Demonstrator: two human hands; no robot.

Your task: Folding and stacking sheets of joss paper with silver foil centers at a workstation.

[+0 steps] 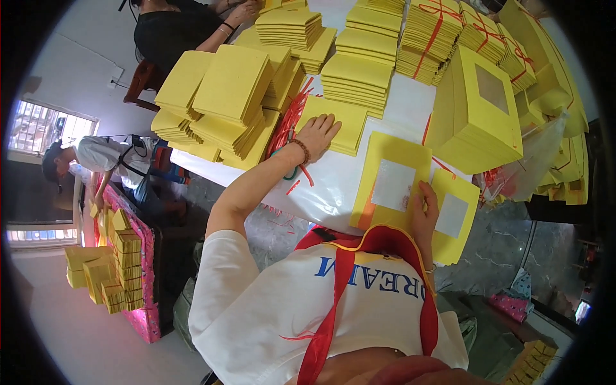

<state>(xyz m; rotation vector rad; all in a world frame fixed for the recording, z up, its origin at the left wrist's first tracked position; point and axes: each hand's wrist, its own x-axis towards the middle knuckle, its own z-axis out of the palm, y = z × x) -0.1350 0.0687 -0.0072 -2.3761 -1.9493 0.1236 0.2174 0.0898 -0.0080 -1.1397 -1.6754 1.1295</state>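
My left hand (317,136), with a beaded bracelet at the wrist, lies with fingers stretched over a flat yellow paper piece (350,131) on the table. Closer to me lies a flat yellow paper bag (367,168) with a pale rectangular window. Beside its right edge, my right hand (423,208) is bent around the left side of another windowed yellow paper bag (463,239), which sticks out past the table's near edge. Part of the right hand's grip is hidden. Red ribbon strips (296,114) and a teal-handled tool (292,172) are left of my left hand.
Stacks of yellow paper pieces (232,83) crowd the white table (410,96). A large windowed yellow box (475,115) stands at right, before ribbon-tied bundles (427,38). One person (173,32) sits across the far left; another (115,157) is by a pink-covered table (144,324).
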